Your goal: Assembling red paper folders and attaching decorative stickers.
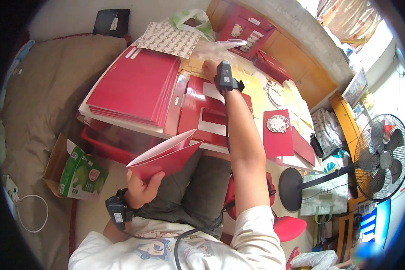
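— What's that in your left hand (141, 189)?

— A folded red card (166, 157), stiff and glossy, its flaps fanned open in a V. I've got my fingers closed on its lower edge and hold it over my lap, off the crowded table (121, 121).

— And the right hand (210, 69)?

— Stretched to the far side, at a crinkly clear plastic bag (216, 49) over yellow sheets. Whether it's closed on anything I cannot tell. Flat red cards (130, 87) lie stacked just left of that arm.
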